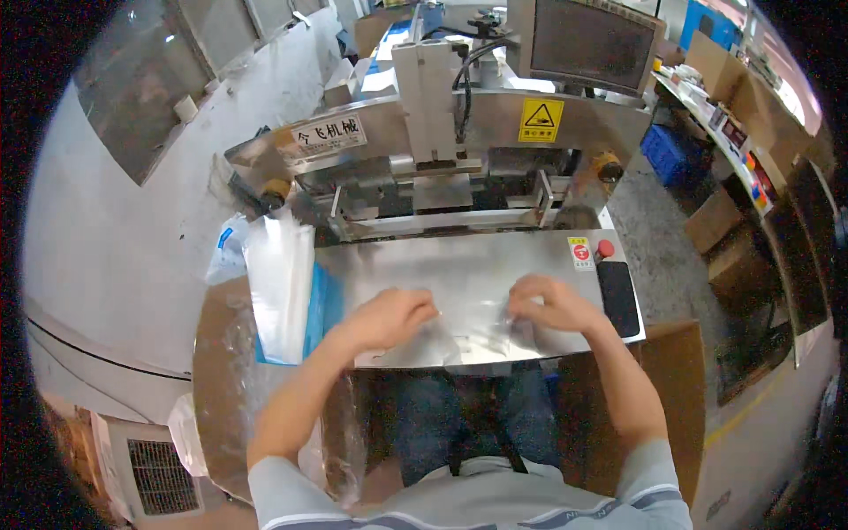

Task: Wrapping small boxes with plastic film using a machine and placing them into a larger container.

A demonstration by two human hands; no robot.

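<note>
Above the steel worktop (380,265) of a machine, my left hand (395,316) is closed, thumb and fingers pinched together. A hand's width or more to its right, my right hand (552,305) is closed in a similar pinch. Between them hangs a thin sheet of clear plastic film (436,343), gripped at either side; its outline is hard to make out against the shiny metal. Left of my left hand lies a stack of clear plastic bags (279,287), resting on something blue (325,300).
Behind the worktop stands the machine's press head (433,115). A red button (605,248) and a black pad (617,300) sit at the right edge. A monitor (592,44) rises at the back. Cardboard boxes (676,380) flank me on the floor, with loose plastic (252,371) at left.
</note>
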